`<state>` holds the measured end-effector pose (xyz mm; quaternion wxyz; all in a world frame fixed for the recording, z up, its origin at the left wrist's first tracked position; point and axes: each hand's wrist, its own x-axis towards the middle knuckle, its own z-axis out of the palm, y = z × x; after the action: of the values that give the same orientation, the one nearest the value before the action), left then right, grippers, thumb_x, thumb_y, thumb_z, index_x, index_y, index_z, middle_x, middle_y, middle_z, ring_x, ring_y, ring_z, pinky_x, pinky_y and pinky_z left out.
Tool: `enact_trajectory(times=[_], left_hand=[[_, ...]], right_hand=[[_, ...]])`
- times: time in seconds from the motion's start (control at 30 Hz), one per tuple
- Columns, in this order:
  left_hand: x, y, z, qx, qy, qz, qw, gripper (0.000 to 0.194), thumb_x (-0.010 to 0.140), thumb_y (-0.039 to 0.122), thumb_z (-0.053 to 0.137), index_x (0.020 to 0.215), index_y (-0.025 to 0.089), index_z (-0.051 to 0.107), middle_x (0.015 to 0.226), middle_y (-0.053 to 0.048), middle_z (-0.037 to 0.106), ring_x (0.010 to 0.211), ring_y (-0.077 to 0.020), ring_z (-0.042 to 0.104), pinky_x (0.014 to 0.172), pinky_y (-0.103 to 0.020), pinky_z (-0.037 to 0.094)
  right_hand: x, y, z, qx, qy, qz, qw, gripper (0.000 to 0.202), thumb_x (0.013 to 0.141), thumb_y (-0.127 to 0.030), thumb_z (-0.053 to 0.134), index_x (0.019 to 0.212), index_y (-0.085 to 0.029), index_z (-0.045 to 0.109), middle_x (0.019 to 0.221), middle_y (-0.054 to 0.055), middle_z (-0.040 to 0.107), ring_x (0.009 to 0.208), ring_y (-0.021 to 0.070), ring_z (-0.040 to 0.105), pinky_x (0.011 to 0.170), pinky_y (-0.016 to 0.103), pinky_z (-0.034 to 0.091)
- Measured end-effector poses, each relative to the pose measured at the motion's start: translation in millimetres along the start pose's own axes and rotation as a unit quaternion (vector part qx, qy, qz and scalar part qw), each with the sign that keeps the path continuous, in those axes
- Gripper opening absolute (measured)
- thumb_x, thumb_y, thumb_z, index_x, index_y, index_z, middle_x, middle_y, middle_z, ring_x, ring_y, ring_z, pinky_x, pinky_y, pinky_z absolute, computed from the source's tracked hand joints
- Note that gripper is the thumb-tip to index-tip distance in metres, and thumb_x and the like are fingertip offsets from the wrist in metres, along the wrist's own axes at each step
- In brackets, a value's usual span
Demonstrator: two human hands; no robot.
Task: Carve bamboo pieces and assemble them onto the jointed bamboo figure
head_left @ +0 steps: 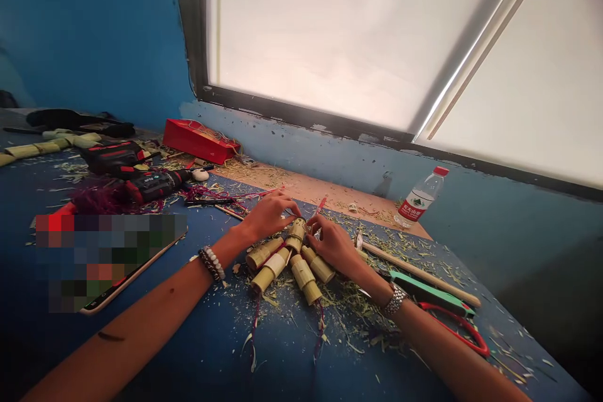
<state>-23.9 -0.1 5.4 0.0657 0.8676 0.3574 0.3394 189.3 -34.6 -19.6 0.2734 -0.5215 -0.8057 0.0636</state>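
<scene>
A jointed figure of pale bamboo segments lies on the blue table in front of me, purple cords trailing from its two lower pieces. My left hand reaches the top piece from the left, its fingers curled and their tips at the upper edge. On the other side, my right hand has its thumb and fingers pinched together beside that piece. A thin red strip sticks up from the right fingers; its lower end is hidden.
Right: wooden-handled tool, green-handled tool, red-handled scissors, water bottle. Left: phone, partly blurred, cordless drill, purple cords, red box. Bamboo shavings are scattered around. A wall and window stand behind.
</scene>
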Motion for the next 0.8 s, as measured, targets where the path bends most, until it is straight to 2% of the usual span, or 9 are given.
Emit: enact_trajectory(times=[0.07,0.17,0.3,0.43,0.53,0.63,0.8], left_hand=[[0.4,1.6,-0.5,-0.007,0.009,0.001,1.000,0.012,0.090,0.024,0.065,0.092,0.021,0.076,0.097,-0.004,0.076,0.104,-0.0232,0.065,0.112,-0.041,0.039],[1.2,7.4,-2.0,-0.073,0.020,-0.011,0.997,0.013,0.090,0.030,0.066,0.095,0.022,0.076,0.099,-0.003,0.077,0.107,-0.0234,0.066,0.110,-0.039,0.041],[1.4,16.4,-2.8,-0.177,0.013,-0.040,0.983,0.023,0.089,0.040,0.069,0.102,0.022,0.076,0.100,-0.003,0.078,0.098,-0.0219,0.071,0.092,-0.033,0.052],[1.1,22.5,-2.3,-0.205,0.026,-0.054,0.977,0.024,0.087,0.043,0.071,0.097,0.021,0.077,0.098,-0.004,0.079,0.095,-0.0220,0.071,0.090,-0.033,0.052],[1.5,26.0,-2.5,-0.230,0.032,-0.054,0.971,0.022,0.086,0.041,0.073,0.092,0.020,0.077,0.095,-0.004,0.079,0.094,-0.0218,0.071,0.089,-0.033,0.052],[2.4,28.1,-3.1,-0.250,0.044,-0.050,0.966,0.020,0.084,0.037,0.074,0.089,0.018,0.077,0.092,-0.005,0.078,0.091,-0.0208,0.071,0.086,-0.032,0.052],[2.3,27.8,-2.0,-0.265,0.068,-0.041,0.961,0.020,0.085,0.038,0.074,0.088,0.018,0.077,0.092,-0.005,0.078,0.092,-0.0203,0.069,0.090,-0.031,0.050]], right_hand=[[1.7,-3.5,-3.8,0.021,0.016,0.008,1.000,0.017,0.087,-0.025,0.058,0.104,-0.020,0.061,0.092,0.004,0.072,0.077,0.0179,0.065,0.068,0.029,0.042],[4.0,-6.3,-11.3,0.098,0.050,0.003,0.994,0.019,0.088,-0.032,0.060,0.103,-0.021,0.059,0.089,0.004,0.072,0.072,0.0166,0.063,0.065,0.028,0.042],[4.8,-8.0,-16.7,0.204,0.079,-0.024,0.976,0.021,0.089,-0.039,0.064,0.099,-0.021,0.060,0.085,0.002,0.071,0.065,0.0147,0.059,0.060,0.027,0.040],[2.8,-12.4,-17.5,0.210,0.084,-0.035,0.973,0.019,0.091,-0.040,0.063,0.093,-0.021,0.060,0.083,0.002,0.070,0.064,0.0140,0.057,0.059,0.027,0.039],[0.6,-17.0,-18.2,0.188,0.106,-0.027,0.976,0.017,0.089,-0.038,0.065,0.088,-0.021,0.061,0.074,-0.001,0.065,0.060,0.0132,0.051,0.058,0.027,0.038],[-1.2,-21.5,-19.4,0.189,0.118,-0.018,0.975,0.018,0.088,-0.038,0.067,0.084,-0.021,0.060,0.071,-0.001,0.067,0.056,0.0121,0.048,0.056,0.026,0.037],[-2.1,-28.0,-21.3,0.219,0.127,-0.011,0.967,0.025,0.087,-0.037,0.068,0.075,-0.022,0.053,0.073,0.003,0.074,0.065,0.0175,0.064,0.058,0.026,0.039]])
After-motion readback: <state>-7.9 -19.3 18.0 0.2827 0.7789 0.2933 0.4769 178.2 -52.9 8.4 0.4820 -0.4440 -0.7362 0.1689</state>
